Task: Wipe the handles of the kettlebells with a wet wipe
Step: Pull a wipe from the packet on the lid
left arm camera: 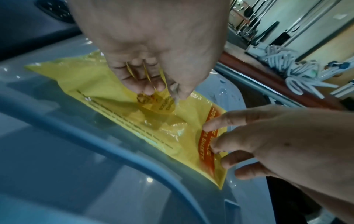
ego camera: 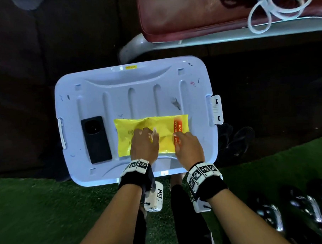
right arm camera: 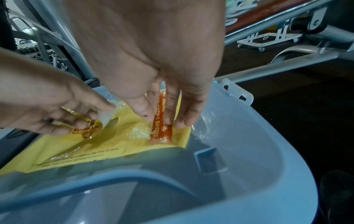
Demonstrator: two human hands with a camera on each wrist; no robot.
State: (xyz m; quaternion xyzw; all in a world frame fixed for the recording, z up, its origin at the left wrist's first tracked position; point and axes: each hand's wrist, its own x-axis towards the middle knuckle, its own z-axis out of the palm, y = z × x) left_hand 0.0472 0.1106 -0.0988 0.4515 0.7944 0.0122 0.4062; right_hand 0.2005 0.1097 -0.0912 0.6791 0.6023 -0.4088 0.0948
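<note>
A yellow wet-wipe pack with an orange stripe lies on a pale blue bin lid. My left hand is over the pack's middle and pinches a white wet wipe between thumb and forefinger at the opening, beside the peeled-back label flap. My right hand presses straight fingers down on the orange stripe at the pack's right end. Dark, shiny kettlebells stand on the green turf at the lower right, away from both hands.
A black phone lies on the lid left of the pack. Behind the lid stands a bench with a red pad and coiled white tubing. Dark footwear sits right of the lid. My legs are below the lid's near edge.
</note>
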